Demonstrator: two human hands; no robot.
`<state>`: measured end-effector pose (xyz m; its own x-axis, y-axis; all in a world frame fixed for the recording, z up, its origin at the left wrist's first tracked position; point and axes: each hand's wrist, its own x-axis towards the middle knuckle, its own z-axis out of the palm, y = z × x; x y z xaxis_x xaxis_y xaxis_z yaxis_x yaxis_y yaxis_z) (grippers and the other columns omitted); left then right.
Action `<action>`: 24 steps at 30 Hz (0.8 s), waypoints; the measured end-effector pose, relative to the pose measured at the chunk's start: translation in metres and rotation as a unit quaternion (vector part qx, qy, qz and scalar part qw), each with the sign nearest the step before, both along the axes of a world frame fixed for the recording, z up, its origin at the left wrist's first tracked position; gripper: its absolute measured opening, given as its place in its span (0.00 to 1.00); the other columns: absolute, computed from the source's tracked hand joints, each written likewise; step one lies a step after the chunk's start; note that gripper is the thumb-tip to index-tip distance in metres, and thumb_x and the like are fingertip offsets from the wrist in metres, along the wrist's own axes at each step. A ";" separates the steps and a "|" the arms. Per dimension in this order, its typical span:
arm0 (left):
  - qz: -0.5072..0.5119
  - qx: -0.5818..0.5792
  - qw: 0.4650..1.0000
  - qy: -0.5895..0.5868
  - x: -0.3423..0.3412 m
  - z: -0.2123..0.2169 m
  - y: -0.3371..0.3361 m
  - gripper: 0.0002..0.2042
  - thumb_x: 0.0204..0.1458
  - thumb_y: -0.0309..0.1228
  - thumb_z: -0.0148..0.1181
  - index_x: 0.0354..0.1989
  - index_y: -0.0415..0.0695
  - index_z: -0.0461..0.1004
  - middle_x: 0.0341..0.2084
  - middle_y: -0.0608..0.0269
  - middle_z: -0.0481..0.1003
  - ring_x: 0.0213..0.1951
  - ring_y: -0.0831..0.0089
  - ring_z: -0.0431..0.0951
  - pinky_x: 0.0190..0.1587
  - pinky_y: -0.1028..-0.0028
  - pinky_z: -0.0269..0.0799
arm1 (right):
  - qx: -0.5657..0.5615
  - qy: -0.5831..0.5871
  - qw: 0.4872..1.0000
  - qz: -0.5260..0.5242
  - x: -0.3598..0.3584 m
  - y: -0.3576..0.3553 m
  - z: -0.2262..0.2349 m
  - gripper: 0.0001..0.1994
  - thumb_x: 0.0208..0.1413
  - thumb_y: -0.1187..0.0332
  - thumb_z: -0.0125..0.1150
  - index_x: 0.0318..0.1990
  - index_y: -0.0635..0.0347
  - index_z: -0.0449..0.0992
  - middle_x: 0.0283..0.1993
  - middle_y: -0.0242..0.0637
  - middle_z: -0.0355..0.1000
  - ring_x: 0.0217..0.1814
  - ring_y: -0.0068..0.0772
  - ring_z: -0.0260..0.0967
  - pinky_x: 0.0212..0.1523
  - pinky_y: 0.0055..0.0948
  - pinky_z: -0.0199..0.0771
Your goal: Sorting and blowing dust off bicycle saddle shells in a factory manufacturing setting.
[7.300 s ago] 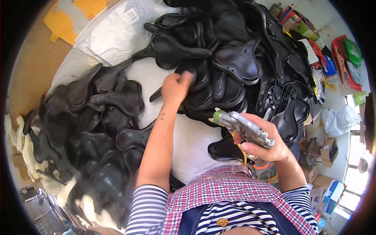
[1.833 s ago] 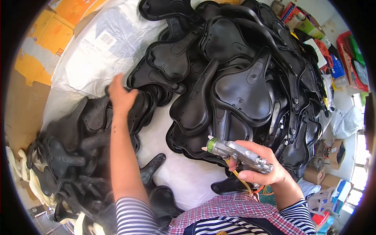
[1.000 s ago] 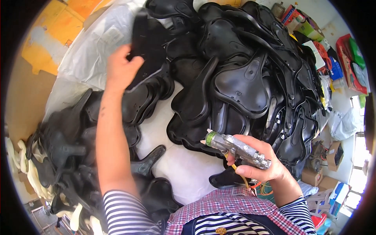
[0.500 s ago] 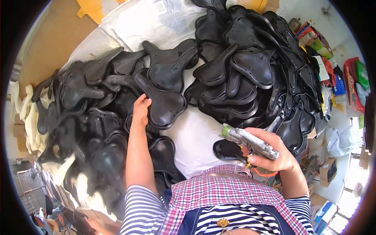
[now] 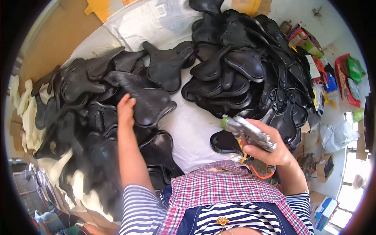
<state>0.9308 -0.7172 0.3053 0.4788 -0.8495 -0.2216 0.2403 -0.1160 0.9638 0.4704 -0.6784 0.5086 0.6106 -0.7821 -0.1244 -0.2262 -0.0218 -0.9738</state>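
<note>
From the head camera, the left hand grips the edge of a black saddle shell. The shell lies on top of the left pile of shells, just right of the hand. Its long side runs from the narrow nose at upper left to the wide end at lower right. The left arm reaches up, almost straight. The right hand is closed around a metal air tool, right of the shell, over the white sheet.
</note>
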 end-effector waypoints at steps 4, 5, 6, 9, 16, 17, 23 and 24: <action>-0.001 -0.023 0.995 -0.099 0.040 0.033 -0.006 0.19 0.52 0.17 0.50 0.55 0.36 0.68 0.44 0.64 0.74 0.43 0.76 0.73 0.49 0.78 0.66 | -0.076 -0.030 0.993 -0.084 -0.007 -0.003 0.004 0.30 0.50 0.72 0.60 0.62 0.68 0.59 0.41 0.40 0.72 0.37 0.24 0.69 0.38 0.25 0.72; 0.003 -0.017 0.994 -0.111 0.039 0.045 -0.012 0.19 0.53 0.17 0.50 0.55 0.36 0.68 0.45 0.64 0.74 0.44 0.76 0.73 0.50 0.78 0.65 | -0.095 -0.027 0.988 -0.118 -0.012 -0.006 0.008 0.30 0.52 0.71 0.59 0.62 0.68 0.59 0.41 0.41 0.71 0.34 0.26 0.69 0.36 0.25 0.73; -0.003 -0.018 0.992 -0.126 0.035 0.056 -0.021 0.20 0.53 0.17 0.50 0.56 0.36 0.67 0.47 0.63 0.74 0.46 0.76 0.72 0.51 0.77 0.64 | -0.051 -0.102 0.976 -0.186 -0.010 -0.006 0.016 0.25 0.50 0.71 0.62 0.56 0.70 0.65 0.36 0.35 0.70 0.35 0.21 0.68 0.39 0.21 0.70; -0.013 -0.040 0.984 -0.175 0.056 0.068 -0.050 0.20 0.53 0.19 0.50 0.57 0.36 0.66 0.49 0.62 0.72 0.49 0.73 0.71 0.53 0.76 0.63 | -0.037 -0.071 0.968 -0.237 -0.019 -0.006 0.028 0.27 0.50 0.71 0.62 0.57 0.70 0.63 0.35 0.36 0.71 0.34 0.23 0.70 0.37 0.22 0.71; -0.151 -0.032 0.975 -0.160 -0.022 0.065 -0.166 0.17 0.54 0.21 0.51 0.52 0.37 0.70 0.44 0.62 0.75 0.44 0.74 0.73 0.50 0.74 0.65 | 0.045 -0.028 0.996 -0.070 -0.022 -0.006 0.022 0.28 0.47 0.72 0.65 0.57 0.68 0.65 0.38 0.37 0.72 0.38 0.22 0.69 0.40 0.24 0.70; -0.169 -0.019 0.973 -0.155 -0.018 0.054 -0.178 0.16 0.53 0.21 0.51 0.51 0.37 0.71 0.43 0.63 0.75 0.43 0.73 0.73 0.49 0.74 0.66 | 0.046 -0.037 0.993 -0.101 -0.018 -0.004 0.023 0.29 0.46 0.71 0.66 0.58 0.68 0.65 0.37 0.38 0.72 0.37 0.24 0.70 0.39 0.25 0.71; -0.230 0.087 0.893 -0.377 -0.001 -0.006 -0.192 0.15 0.44 0.28 0.60 0.43 0.40 0.73 0.42 0.57 0.75 0.45 0.61 0.72 0.51 0.68 0.64 | 0.001 -0.090 0.984 -0.155 -0.022 -0.025 0.032 0.33 0.45 0.68 0.67 0.60 0.68 0.61 0.38 0.40 0.72 0.37 0.27 0.69 0.40 0.26 0.70; -0.275 0.151 0.810 -0.496 -0.003 -0.009 -0.183 0.17 0.40 0.31 0.62 0.41 0.40 0.74 0.42 0.55 0.74 0.46 0.56 0.71 0.51 0.66 0.64 | -0.022 -0.082 0.988 -0.127 -0.023 -0.030 0.030 0.33 0.45 0.69 0.67 0.59 0.68 0.62 0.38 0.39 0.71 0.38 0.27 0.69 0.41 0.25 0.70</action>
<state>0.9281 -0.9000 0.2966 0.1163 -0.9735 -0.1971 -0.8026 -0.2090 0.5587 0.4471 -0.7085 0.5390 0.4026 -0.9154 -0.0029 -0.0680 -0.0268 -0.9973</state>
